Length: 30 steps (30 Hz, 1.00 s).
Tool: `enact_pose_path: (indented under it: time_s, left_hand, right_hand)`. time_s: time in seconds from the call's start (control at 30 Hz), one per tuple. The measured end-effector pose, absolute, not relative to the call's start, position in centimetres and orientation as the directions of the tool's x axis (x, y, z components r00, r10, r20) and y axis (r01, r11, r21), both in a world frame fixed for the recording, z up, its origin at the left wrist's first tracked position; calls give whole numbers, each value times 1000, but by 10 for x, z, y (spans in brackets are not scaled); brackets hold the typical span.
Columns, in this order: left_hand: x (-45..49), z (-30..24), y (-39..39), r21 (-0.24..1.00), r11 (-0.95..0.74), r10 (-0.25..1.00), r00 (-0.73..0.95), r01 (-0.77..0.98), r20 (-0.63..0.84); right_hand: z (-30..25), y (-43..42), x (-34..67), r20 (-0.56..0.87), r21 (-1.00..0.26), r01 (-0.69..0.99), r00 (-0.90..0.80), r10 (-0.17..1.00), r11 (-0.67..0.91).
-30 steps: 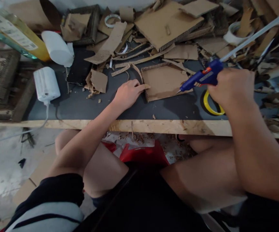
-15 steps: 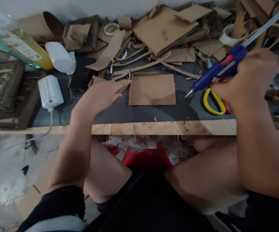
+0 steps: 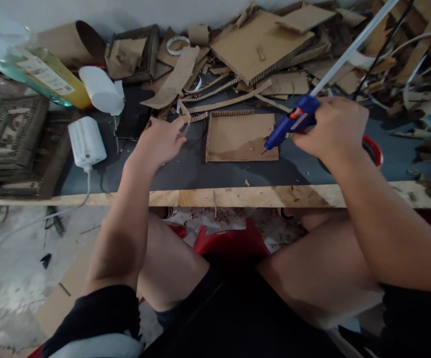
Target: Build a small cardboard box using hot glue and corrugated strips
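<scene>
The work table (image 3: 215,174) has a dark grey top and a pale wooden front edge. It runs across the whole view. A pile of cardboard offcuts (image 3: 260,44) covers the rear of the table, up to the wall.

A flat cardboard panel (image 3: 237,139) lies on the dark surface in front of the pile, near the centre of the table. A corrugated edging stands along its left and rear sides.

The right hand (image 3: 330,129) is closed fully around the grip of a blue glue gun (image 3: 293,122). The gun slopes down to the left. Its nozzle is at the right edge of the cardboard panel, near the front corner. A clear glue stick (image 3: 349,47) projects from the rear of the gun, up and to the right.

The left hand (image 3: 159,144) is just left of the panel, palm down, fingers drawn close together. Its fingertips meet the lower end of a curved corrugated strip (image 3: 183,115). Whether they clamp the strip cannot be determined.

A white power adapter (image 3: 86,141) rests on the left part of the table, with its cable hanging over the front edge. A red scissors handle (image 3: 374,149) shows just behind the right wrist.
</scene>
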<state>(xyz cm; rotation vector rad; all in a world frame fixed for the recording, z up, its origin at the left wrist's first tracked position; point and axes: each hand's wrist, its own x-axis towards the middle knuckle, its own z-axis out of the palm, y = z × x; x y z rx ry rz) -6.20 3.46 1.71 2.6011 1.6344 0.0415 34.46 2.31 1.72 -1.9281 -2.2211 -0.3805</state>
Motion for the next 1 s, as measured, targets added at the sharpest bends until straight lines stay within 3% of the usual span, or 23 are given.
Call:
enact_pose_path:
  time_s: [0.03, 0.1, 0.17, 0.33, 0.6, 0.87, 1.0]
  left_hand:
    - [-56, 19, 31, 82, -368, 923, 375, 926, -91]
    - [-39, 28, 22, 78, -366, 930, 368, 927, -15]
    - [-23, 35, 13, 53, -433, 901, 431, 900, 58]
    - [-9, 22, 17, 21, -629, 776, 629, 777, -45]
    - [-5, 9, 21, 70, -621, 783, 621, 780, 31]
    - [-1, 11, 19, 70, -620, 784, 620, 781, 29]
    - [0, 14, 20, 61, -600, 800, 601, 798, 4]
  right_hand:
    - [16, 23, 346, 308, 73, 989, -146, 940, 130]
    - [15, 24, 350, 320, 66, 993, -116, 940, 100]
    - [17, 25, 353, 321, 60, 997, -59, 945, 42]
    - [23, 24, 350, 310, 69, 996, -67, 948, 48]
    - [28, 19, 336, 194, 103, 990, -114, 974, 95]
    - [38, 15, 331, 133, 93, 996, -23, 991, 11]
    - [40, 14, 329, 113, 103, 993, -75, 991, 63]
